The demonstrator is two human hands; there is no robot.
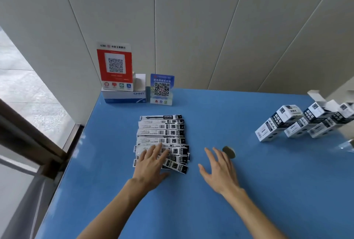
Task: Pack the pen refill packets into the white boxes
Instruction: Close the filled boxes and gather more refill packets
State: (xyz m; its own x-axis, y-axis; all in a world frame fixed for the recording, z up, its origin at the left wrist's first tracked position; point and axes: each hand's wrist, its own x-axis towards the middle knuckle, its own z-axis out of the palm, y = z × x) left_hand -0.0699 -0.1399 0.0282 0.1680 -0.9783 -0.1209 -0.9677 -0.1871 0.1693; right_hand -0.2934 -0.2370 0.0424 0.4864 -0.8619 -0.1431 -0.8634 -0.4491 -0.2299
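Left hand (151, 164) flat on packets (161, 139); blue table (191, 210).

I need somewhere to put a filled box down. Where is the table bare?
Bare blue table lies between the refill packets and the white boxes, and along the near edge around both forearms. It is crowded at the far left corner, by the QR signs and CHNT box.
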